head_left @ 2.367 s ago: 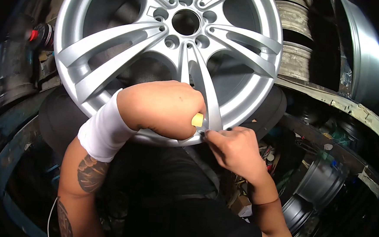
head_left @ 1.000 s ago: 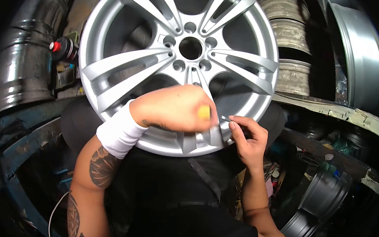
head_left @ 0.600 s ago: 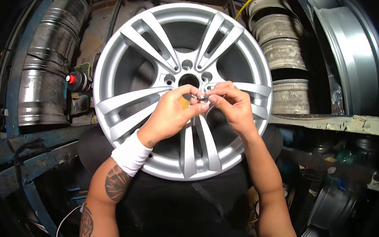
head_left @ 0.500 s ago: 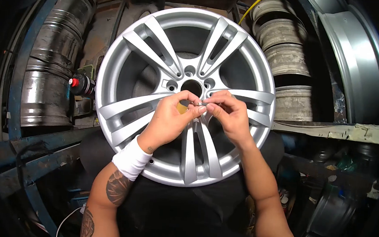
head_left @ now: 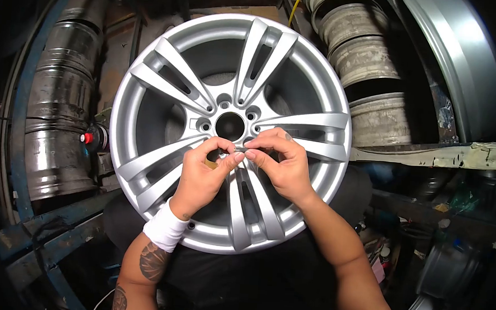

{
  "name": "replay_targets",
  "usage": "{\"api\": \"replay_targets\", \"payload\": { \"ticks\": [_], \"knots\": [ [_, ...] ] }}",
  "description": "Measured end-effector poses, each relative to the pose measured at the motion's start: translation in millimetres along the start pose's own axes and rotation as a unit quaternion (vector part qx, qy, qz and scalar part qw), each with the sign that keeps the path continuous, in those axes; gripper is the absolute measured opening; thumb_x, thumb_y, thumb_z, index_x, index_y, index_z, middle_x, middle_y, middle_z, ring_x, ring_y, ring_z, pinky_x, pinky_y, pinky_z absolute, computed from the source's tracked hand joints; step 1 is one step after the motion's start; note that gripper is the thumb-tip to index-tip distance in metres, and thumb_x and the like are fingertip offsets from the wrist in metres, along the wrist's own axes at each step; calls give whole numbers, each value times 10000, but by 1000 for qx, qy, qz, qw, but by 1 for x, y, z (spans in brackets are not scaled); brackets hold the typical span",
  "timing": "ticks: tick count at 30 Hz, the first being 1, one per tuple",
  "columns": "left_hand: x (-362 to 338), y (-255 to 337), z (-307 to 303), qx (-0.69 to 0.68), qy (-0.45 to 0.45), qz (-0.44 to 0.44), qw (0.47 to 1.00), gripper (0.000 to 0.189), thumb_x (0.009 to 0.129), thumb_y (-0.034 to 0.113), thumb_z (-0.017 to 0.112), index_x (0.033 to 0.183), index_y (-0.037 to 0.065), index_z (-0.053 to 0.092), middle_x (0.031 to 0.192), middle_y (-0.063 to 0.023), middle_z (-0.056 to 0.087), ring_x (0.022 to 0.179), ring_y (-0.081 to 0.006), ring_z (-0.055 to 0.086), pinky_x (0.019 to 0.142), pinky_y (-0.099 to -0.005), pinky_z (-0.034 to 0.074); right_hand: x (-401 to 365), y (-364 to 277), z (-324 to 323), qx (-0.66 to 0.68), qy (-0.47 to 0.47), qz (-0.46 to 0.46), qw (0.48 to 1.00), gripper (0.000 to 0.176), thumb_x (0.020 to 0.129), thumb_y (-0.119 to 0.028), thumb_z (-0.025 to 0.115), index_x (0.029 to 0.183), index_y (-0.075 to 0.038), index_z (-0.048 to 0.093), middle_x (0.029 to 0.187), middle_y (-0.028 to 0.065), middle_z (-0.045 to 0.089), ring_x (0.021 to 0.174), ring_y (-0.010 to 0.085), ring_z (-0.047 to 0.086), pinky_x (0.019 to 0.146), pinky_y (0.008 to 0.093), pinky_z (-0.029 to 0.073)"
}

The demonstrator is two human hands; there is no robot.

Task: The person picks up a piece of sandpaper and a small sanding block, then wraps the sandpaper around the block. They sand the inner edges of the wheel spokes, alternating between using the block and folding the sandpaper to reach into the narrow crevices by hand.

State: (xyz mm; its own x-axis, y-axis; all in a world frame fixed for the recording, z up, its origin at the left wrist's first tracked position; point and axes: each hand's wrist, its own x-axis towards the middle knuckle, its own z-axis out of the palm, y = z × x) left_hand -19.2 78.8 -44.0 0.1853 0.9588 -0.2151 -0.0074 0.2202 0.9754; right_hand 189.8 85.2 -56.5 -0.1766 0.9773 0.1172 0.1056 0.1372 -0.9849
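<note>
A silver alloy wheel rim [head_left: 258,218] with paired spokes lies face up across my lap. Over its hub, just below the centre bore, my two hands meet fingertip to fingertip. Between thumb and forefinger, my left hand [head_left: 200,172] pinches one end of a small grey metallic piece [head_left: 240,149]; its exact kind cannot be made out. A tan scrap [head_left: 211,164] shows within the curl of the same hand. My right hand [head_left: 284,164] is closed in a pinch at the other end of the small piece. A white wristband [head_left: 166,228] covers my left wrist.
Stacked bare wheel barrels stand on the left [head_left: 60,109] and on the right [head_left: 372,66]. A dark bottle [head_left: 99,138] with a red cap sits beside the left stack. Blue metal framing [head_left: 23,249] and a pale bar [head_left: 424,153] flank the rim.
The view has shifted, so the rim and hands appear slightly lower and further left, with the rim turned a little. Both hands keep their pinch on the small metallic piece.
</note>
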Motion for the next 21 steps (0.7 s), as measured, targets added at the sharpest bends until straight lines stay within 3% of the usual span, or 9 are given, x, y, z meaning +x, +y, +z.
{"api": "replay_targets", "payload": {
  "ticks": [4, 12, 18, 21],
  "knots": [
    [2, -3, -2, 37, -5, 35, 999, 209, 982, 191, 845, 1022, 25, 724, 809, 75, 610, 648, 15, 415, 574, -189, 328, -1, -2, 1, -6, 7, -16, 1000, 168, 923, 39, 799, 1084, -8, 796, 1079, 84, 690, 1003, 156, 651, 891, 294, 523],
    [8, -3, -10, 108, 5, 161, 981, 209, 938, 114, 865, 1083, 14, 752, 1041, -37, 732, 750, -63, 553, 662, -231, 457, -3, -1, 2, -11, -7, -6, 1000, 186, 899, 82, 785, 1068, 3, 776, 1088, 109, 687, 1030, 187, 667, 936, 313, 545],
    [7, -5, -10, 105, 8, 203, 973, 163, 946, 56, 832, 1081, 12, 753, 1119, -69, 726, 864, -101, 638, 727, -250, 500, -4, -5, 4, -32, 0, -37, 999, 185, 889, -2, 818, 1072, -19, 795, 1065, 123, 748, 1006, 227, 716, 890, 326, 560],
    [8, -6, -10, 95, 11, 213, 972, 153, 938, 44, 829, 1073, 13, 764, 1186, -84, 710, 881, -110, 646, 748, -259, 510, -5, -4, 1, -10, -35, -28, 999, 195, 934, 20, 809, 1120, -12, 759, 1149, 98, 660, 1076, 164, 658, 944, 305, 542]
  ]
}}
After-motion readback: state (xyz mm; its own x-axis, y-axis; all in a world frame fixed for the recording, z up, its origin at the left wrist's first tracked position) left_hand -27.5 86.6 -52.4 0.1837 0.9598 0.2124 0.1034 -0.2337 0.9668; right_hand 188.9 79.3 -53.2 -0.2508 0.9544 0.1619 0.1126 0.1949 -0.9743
